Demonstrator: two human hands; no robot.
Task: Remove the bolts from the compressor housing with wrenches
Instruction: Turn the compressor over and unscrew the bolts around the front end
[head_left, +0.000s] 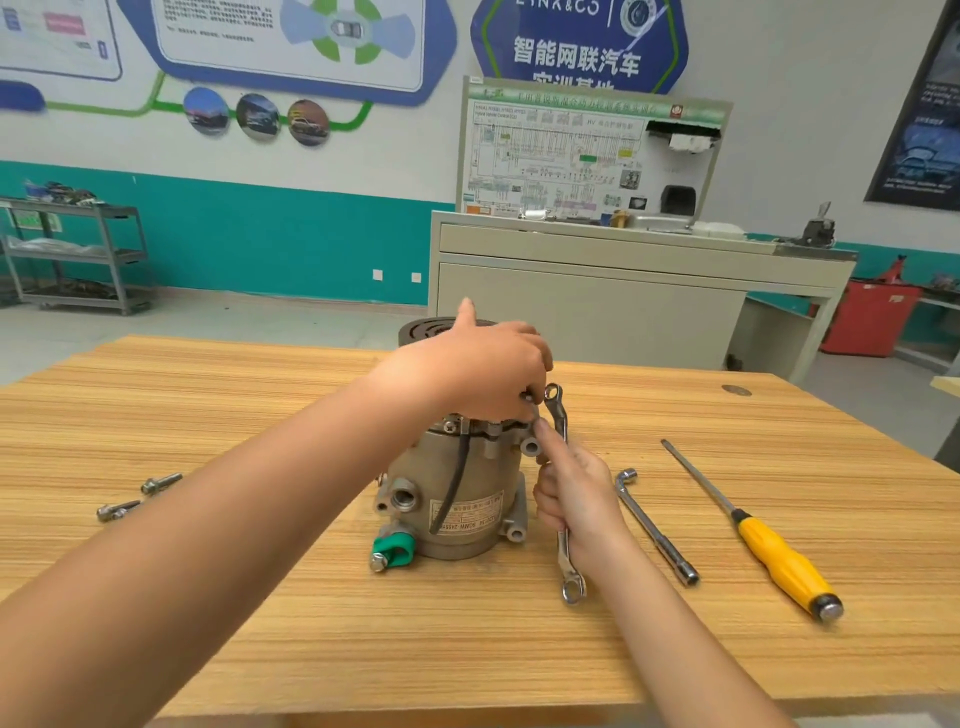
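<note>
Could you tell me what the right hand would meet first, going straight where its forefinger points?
Most likely the fingertips of the left hand, just above it at the compressor's top; depth is unclear.

Surface (260, 415) light tan wood, fine striped grain. Compressor housing (488, 478) dull grey-beige; cable (460, 467) black; cap (397, 550) green. Ring wrench (565, 556), socket wrench (654, 530), loose bolts (161, 483) silver. Screwdriver (763, 545) yellow handle, black collar. Wall (260, 234) teal band.
</note>
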